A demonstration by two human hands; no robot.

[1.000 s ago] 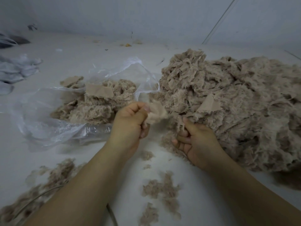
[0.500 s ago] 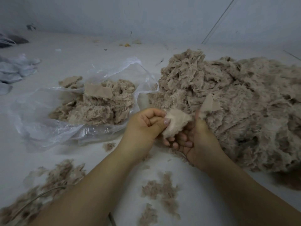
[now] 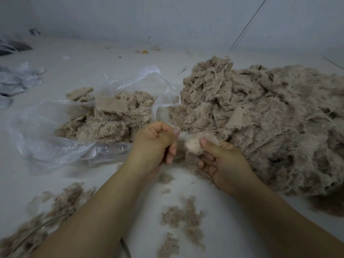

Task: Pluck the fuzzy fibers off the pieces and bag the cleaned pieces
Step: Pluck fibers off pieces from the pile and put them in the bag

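My right hand (image 3: 223, 162) grips a small beige fuzzy piece (image 3: 195, 147), with the thumb pressed on top of it. Just to its left, my left hand (image 3: 155, 144) is curled, thumb against forefinger, pinching a thin wisp of fibers beside the piece. A large pile of fuzzy beige pieces (image 3: 270, 127) lies to the right, touching my right hand. To the left, a clear plastic bag (image 3: 55, 149) lies open toward the hands and holds several pieces (image 3: 111, 123).
Clumps of plucked fibers (image 3: 182, 218) lie on the white table between my forearms, with more at the lower left (image 3: 46, 211) over a thin cable (image 3: 37, 227). Pale grey cloths (image 3: 16, 79) sit at the far left. A wall bounds the back.
The piece has passed from my left hand into my right. My left hand has drawn a short way off it to the left, fingers still curled.
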